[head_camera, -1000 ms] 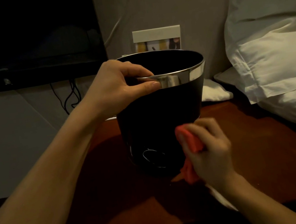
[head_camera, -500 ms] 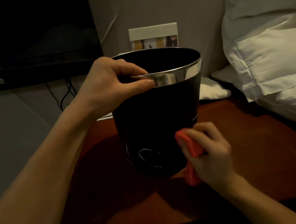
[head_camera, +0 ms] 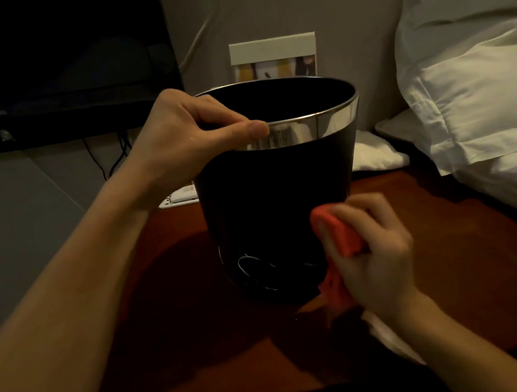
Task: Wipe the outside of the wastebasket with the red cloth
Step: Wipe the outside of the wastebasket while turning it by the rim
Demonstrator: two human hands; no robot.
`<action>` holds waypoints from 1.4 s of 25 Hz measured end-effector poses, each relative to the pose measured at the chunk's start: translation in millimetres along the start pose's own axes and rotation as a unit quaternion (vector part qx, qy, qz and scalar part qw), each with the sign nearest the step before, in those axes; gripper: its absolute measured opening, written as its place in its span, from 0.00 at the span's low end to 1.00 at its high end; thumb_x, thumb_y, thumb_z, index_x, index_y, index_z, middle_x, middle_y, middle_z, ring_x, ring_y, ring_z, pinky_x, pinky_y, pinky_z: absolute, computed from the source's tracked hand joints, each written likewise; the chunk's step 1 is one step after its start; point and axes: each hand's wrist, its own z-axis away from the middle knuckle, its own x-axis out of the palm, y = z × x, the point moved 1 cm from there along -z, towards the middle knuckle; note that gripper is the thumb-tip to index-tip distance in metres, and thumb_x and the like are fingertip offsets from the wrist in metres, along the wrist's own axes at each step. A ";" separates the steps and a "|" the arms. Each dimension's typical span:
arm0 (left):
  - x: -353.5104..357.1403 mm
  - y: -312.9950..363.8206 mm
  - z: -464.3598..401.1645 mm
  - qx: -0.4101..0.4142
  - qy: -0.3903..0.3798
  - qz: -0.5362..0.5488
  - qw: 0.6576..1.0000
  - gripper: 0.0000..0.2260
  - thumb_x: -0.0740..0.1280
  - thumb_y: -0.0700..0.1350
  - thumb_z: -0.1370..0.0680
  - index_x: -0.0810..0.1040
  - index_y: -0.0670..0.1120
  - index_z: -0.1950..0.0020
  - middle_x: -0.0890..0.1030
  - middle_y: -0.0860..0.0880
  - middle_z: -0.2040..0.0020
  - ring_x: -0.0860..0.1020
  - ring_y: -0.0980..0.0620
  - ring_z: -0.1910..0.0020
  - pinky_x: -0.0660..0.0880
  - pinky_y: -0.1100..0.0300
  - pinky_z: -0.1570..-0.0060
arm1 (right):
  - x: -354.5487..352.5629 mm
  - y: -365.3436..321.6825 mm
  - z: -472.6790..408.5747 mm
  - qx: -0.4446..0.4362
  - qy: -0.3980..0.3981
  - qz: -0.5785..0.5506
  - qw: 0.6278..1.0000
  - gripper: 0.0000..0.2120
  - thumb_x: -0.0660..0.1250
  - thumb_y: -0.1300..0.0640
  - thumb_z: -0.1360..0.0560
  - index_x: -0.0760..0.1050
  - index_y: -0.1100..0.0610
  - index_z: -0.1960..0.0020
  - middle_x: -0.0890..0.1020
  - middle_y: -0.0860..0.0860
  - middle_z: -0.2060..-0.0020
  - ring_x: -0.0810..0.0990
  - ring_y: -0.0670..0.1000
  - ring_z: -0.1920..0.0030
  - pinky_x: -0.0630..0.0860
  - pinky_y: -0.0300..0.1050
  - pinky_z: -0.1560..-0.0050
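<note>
table (head_camera: 208, 364): we have the bin standing near its middle | bin (head_camera: 271, 200): could tip or slide if we push too hard low down | left hand (head_camera: 187, 132): fingers curled over the metal rim, steadying | right hand (head_camera: 376, 255): fingers clutch the red cloth (head_camera: 340, 234) against the lower right wall; loose tail may snag under the base

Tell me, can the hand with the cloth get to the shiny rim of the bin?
Probably yes. The right hand presses the cloth low on the bin; the wall above it up to the rim is bare. The left hand grips the rim's far-left part only.
</note>
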 end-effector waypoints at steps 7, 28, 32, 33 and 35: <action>-5.5 -4.9 -2.6 -0.009 0.001 -0.004 1.000 0.05 0.71 0.52 0.31 0.83 0.52 0.62 0.82 0.50 0.58 0.82 0.52 0.57 0.80 0.58 0.54 | 2.1 4.6 14.2 0.051 -0.006 -0.004 0.999 0.13 0.70 0.56 0.23 0.81 0.64 0.44 0.77 0.55 0.48 0.73 0.42 0.50 0.70 0.28 0.50; -0.2 -1.9 0.9 0.002 0.013 -0.015 1.000 0.09 0.70 0.56 0.32 0.82 0.51 0.60 0.83 0.52 0.60 0.83 0.54 0.59 0.80 0.62 0.58 | 25.9 -61.5 -22.6 -0.006 0.038 0.049 0.998 0.10 0.73 0.57 0.23 0.84 0.62 0.46 0.80 0.55 0.51 0.77 0.47 0.55 0.73 0.33 0.58; -1.2 -3.8 0.7 0.004 0.008 -0.011 1.000 0.08 0.70 0.53 0.30 0.82 0.49 0.59 0.83 0.48 0.59 0.83 0.52 0.58 0.80 0.63 0.57 | 34.9 -47.3 20.8 -0.011 -0.065 0.064 0.996 0.11 0.72 0.57 0.23 0.83 0.61 0.44 0.80 0.55 0.50 0.80 0.52 0.57 0.77 0.41 0.62; -1.2 -3.9 0.7 0.004 0.005 -0.009 1.000 0.07 0.70 0.52 0.30 0.82 0.49 0.59 0.83 0.48 0.59 0.83 0.52 0.58 0.80 0.63 0.57 | 34.0 -43.3 29.8 -0.008 -0.081 0.066 0.994 0.11 0.71 0.56 0.23 0.83 0.60 0.44 0.80 0.55 0.50 0.80 0.53 0.58 0.77 0.42 0.64; -1.1 -3.6 0.8 0.000 0.008 -0.004 1.000 0.08 0.70 0.52 0.30 0.82 0.49 0.60 0.83 0.48 0.59 0.83 0.53 0.58 0.80 0.64 0.57 | 26.3 -37.3 24.7 0.009 -0.063 0.047 0.997 0.12 0.70 0.54 0.23 0.83 0.61 0.44 0.79 0.54 0.50 0.79 0.50 0.57 0.75 0.37 0.61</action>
